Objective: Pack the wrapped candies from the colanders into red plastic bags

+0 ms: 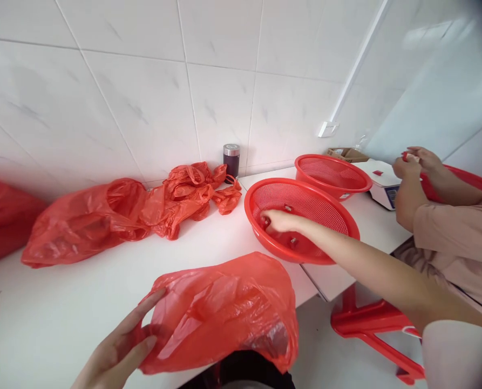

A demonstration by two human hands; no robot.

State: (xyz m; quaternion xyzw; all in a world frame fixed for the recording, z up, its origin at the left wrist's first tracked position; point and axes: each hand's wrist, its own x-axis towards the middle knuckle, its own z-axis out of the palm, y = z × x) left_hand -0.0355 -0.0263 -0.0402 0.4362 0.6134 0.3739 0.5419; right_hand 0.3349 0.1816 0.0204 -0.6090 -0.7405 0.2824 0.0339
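My left hand [121,346] grips the mouth of a red plastic bag [224,308], with thumb and fingers spread at its opening. The thin bag lies over the table's front edge and my lap; something pale or clear shows dimly through its lower right corner. My right hand [279,220] reaches down into a red perforated plastic basket [325,208], fingers curled around a small red wrapped piece [265,220] too small to make out. Two other small pieces lie in that basket: one piece [288,208] behind my hand, another piece [293,241] in front of it.
Crumpled red bags [184,194] and a filled red bag [90,221] lie along the wall beside a dark bottle [231,162]. Right of them stand a second red basket [330,173], a white scale [380,181] and a co-worker's hands [416,162]. Below is a red stool [374,319].
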